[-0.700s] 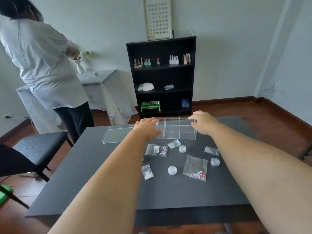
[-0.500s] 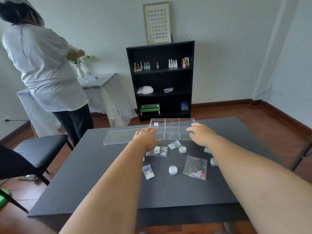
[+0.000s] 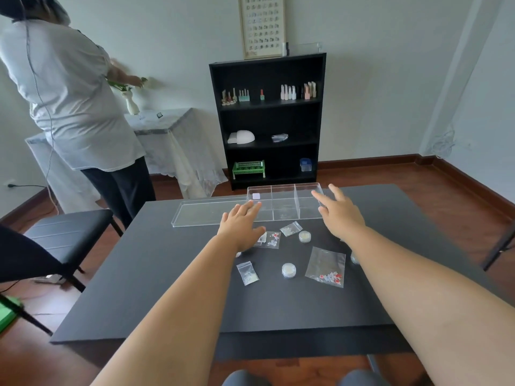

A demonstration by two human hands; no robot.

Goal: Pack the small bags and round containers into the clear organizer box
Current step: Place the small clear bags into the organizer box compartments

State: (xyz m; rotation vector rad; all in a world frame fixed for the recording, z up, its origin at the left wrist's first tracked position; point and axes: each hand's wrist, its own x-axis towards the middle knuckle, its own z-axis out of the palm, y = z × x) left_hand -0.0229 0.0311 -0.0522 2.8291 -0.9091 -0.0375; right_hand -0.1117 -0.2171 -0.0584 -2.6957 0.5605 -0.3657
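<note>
We count four small bags (image 3: 326, 266) and three round containers (image 3: 288, 269) on the dark surface (image 3: 139, 274), well inside its edges. The clear organizer box (image 3: 284, 203) lies near the far edge, long axis left to right. Our left hand (image 3: 241, 222) and right hand (image 3: 338, 211) hover spread, gripping nothing.

We see clear organizer box (image 3: 284, 203) open, far table edge; small bags (image 3: 325, 267), round containers (image 3: 288, 270) scattered nearer.
</note>
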